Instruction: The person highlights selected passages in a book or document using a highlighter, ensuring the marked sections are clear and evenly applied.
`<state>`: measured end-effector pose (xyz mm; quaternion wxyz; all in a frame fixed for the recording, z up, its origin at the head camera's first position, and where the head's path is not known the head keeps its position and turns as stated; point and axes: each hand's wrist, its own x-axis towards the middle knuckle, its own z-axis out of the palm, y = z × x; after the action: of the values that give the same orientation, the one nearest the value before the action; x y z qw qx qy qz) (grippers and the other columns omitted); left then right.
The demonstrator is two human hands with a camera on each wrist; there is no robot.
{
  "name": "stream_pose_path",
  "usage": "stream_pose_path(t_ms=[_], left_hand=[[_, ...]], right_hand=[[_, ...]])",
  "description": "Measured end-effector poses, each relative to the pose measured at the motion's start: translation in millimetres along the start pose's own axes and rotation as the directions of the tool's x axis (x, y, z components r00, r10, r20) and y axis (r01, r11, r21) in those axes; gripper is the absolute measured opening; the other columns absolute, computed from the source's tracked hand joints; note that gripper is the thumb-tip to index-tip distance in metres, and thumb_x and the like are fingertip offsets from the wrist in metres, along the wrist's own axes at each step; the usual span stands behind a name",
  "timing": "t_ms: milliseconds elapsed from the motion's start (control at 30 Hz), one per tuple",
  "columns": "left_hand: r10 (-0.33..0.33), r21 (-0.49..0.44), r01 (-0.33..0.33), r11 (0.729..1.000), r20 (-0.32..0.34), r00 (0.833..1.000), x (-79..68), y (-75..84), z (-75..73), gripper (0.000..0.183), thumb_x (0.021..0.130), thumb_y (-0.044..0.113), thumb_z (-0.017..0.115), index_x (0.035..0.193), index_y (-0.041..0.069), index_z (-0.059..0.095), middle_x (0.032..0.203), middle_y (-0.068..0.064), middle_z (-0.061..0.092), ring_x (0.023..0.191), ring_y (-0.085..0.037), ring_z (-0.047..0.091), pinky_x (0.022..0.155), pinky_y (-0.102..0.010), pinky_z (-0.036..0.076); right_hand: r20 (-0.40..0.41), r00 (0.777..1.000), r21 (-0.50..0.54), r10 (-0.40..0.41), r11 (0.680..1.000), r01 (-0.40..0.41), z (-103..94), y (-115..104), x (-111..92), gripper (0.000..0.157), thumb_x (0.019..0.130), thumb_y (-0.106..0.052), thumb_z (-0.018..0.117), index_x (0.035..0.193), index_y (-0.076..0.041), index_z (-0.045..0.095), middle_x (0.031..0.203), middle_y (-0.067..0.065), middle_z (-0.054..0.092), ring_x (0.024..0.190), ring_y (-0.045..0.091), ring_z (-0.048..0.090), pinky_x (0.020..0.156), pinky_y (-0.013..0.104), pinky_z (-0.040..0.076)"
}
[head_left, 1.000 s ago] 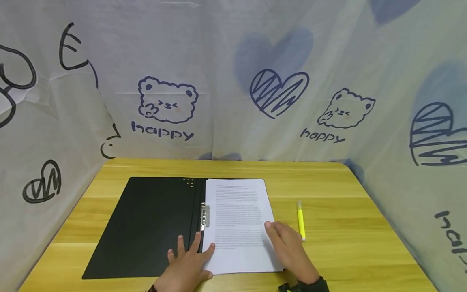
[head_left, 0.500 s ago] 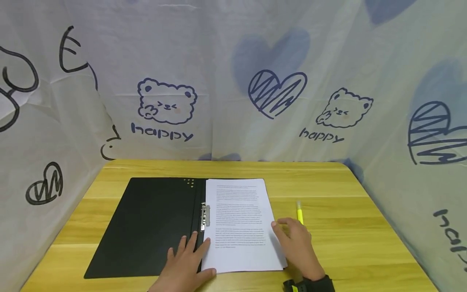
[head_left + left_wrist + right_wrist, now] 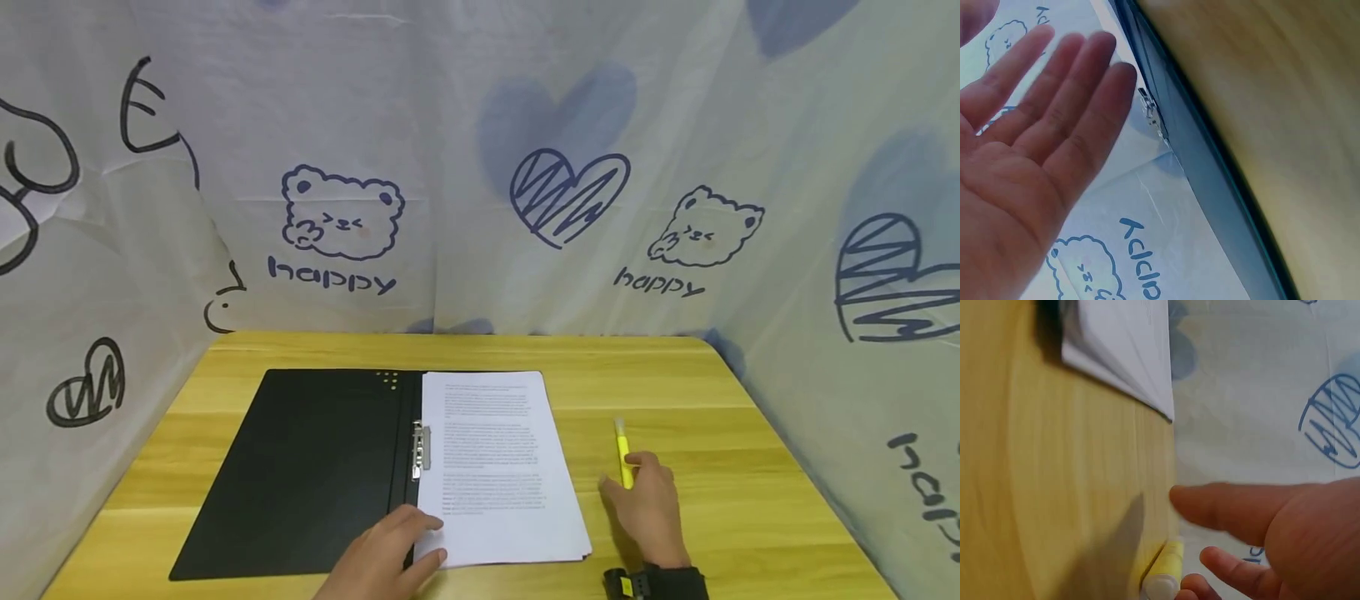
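Observation:
A yellow highlighter (image 3: 623, 446) with a pale end lies on the table, right of the paper stack. My right hand (image 3: 649, 507) is over its near part, thumb to its left and fingers to its right. In the right wrist view the thumb stands well apart from the highlighter (image 3: 1171, 569), while a fingertip (image 3: 1197, 586) is right beside it. The left hand (image 3: 384, 554) is at the lower left corner of the printed paper (image 3: 495, 467), its fingers loosely extended and holding nothing. Under that paper lies an open black folder (image 3: 300, 475) with a metal clip (image 3: 422, 450) at its spine.
The wooden table (image 3: 720, 400) is bounded at the back and sides by a white cloth (image 3: 465, 275) printed with hearts and bears. A dark band with a small device (image 3: 630, 583) is on the right wrist.
My right hand has left the paper's right edge and moved right to the highlighter. The left hand has drawn its fingers back slightly toward the near edge. Paper and folder stay put.

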<state>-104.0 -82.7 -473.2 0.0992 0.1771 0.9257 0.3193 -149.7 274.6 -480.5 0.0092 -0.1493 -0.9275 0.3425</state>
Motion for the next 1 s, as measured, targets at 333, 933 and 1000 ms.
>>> stream_pose_path(t_ms=[333, 933, 1000], left_hand=[[0.033, -0.038, -0.034, 0.999, -0.012, 0.999, -0.5, 2.4, 1.4, 0.030, 0.094, 0.037, 0.075, 0.114, 0.015, 0.075, 0.107, 0.006, 0.068, 0.084, -0.008, 0.059, 0.073, -0.036, 0.053], [0.023, -0.348, -0.048, 0.936, -0.077, 0.997, 13.2, 11.5, -11.4, 0.058, 0.102, 0.042, 0.066, 0.144, 0.004, 0.055, 0.124, -0.008, 0.066, 0.087, -0.009, 0.060, 0.069, -0.026, 0.053], [0.055, -0.378, -0.082, 0.922, -0.080, 0.995, 14.7, 11.4, -11.0, 0.048, 0.104, 0.040, 0.063, 0.136, 0.004, 0.063, 0.107, -0.005, 0.069, 0.078, -0.006, 0.059, 0.063, -0.025, 0.052]], right_hand=[[-0.028, 0.999, 0.055, 0.022, 0.998, -0.021, -0.8, 5.7, 4.2, 0.045, 0.097, -0.006, 0.065, 0.134, 0.013, 0.049, 0.120, 0.033, 0.063, 0.103, 0.041, 0.064, 0.074, 0.043, 0.055], [0.072, 0.962, 0.552, -0.262, 0.814, 0.181, 36.5, -61.3, -37.2, 0.029, 0.105, -0.033, 0.063, 0.101, -0.007, 0.076, 0.078, 0.009, 0.063, 0.064, 0.019, 0.056, 0.055, 0.022, 0.038], [0.108, 0.951, 0.595, -0.289, 0.785, 0.171, 38.3, -64.6, -40.3, 0.028, 0.106, -0.030, 0.062, 0.100, -0.006, 0.075, 0.072, 0.009, 0.060, 0.061, 0.018, 0.053, 0.054, 0.022, 0.038]])
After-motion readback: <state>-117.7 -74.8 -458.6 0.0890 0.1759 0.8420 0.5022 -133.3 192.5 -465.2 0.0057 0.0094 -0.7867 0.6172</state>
